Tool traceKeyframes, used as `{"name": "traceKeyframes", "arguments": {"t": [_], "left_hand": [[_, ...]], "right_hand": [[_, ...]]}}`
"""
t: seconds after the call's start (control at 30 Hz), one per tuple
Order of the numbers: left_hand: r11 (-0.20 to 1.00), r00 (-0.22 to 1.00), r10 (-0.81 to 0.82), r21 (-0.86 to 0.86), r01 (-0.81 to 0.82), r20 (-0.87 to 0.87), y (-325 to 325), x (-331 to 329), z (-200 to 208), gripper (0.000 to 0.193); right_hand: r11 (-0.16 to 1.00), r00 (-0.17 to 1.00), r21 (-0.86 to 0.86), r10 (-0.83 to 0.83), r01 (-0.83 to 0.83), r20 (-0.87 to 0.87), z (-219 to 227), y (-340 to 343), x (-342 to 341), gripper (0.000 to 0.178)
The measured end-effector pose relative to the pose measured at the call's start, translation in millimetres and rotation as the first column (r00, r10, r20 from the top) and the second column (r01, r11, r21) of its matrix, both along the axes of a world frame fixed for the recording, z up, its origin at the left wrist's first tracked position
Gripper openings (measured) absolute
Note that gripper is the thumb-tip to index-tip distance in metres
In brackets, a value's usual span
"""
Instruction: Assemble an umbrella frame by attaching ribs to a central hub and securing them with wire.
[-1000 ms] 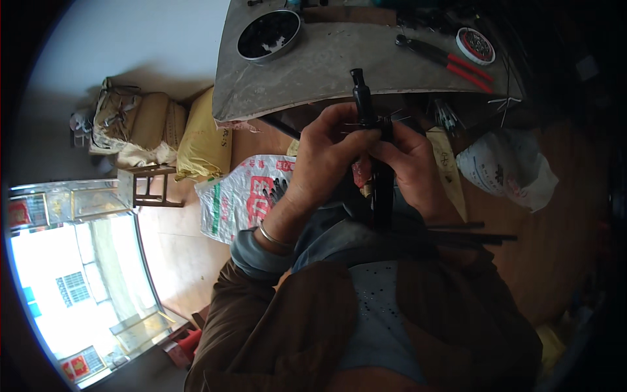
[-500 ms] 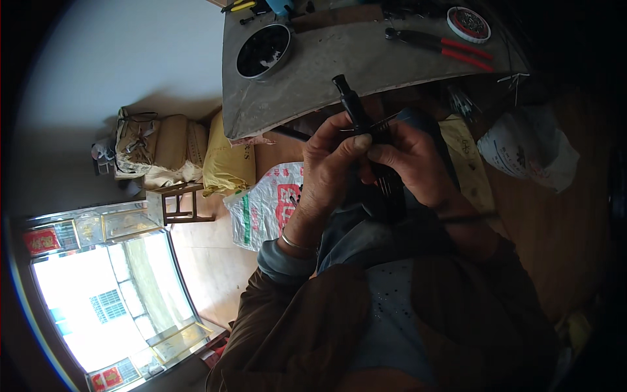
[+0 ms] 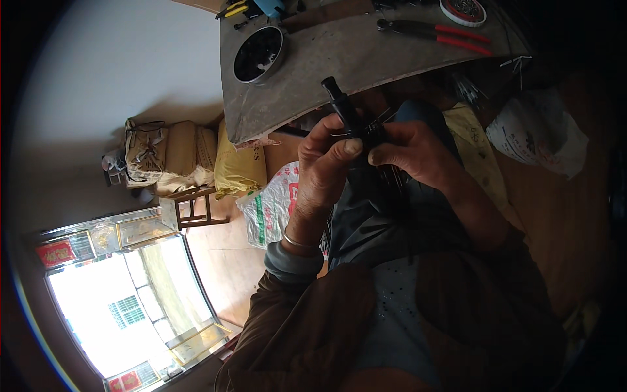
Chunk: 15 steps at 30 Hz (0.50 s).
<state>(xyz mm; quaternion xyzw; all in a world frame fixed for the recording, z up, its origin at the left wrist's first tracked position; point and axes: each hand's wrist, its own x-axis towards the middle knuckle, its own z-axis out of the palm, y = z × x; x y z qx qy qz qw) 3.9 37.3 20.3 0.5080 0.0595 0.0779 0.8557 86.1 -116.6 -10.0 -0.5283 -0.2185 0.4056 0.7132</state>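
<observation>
Black tube (image 3: 341, 105): our right grip (image 3: 420, 154) (holding or loose, we cannot tell) has eased from our left grip (image 3: 322, 168), which pinches the shaft, likely steadying it.

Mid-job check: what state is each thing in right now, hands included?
Left hand: closed on the black part.
Right hand: thumb and fingers at the black part; grip unclear.
Black part: tilted, narrow end toward the table.
Round bowl: uncovered, black pieces inside.
White dish: uncovered, small metal pieces inside.
Red-handled pliers: lying on the table, handles apart.
</observation>
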Motion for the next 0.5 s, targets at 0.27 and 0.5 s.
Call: {"name": "traceKeyframes", "arguments": {"t": [0.27, 0.5], "left_hand": [[0.995, 0.996, -0.049, -0.080, 0.055, 0.077, -5, 2, -2, 0.032], [0.972, 0.991, -0.102, -0.201, 0.118, 0.090, 0, -1, -10, 0.034]], "right_hand": [[0.999, 0.997, -0.037, 0.015, -0.017, -0.069, -16, -1, 0, 0.044], [0.999, 0.995, -0.031, 0.037, -0.040, -0.091, -15, -5, -4, 0.046]]}}
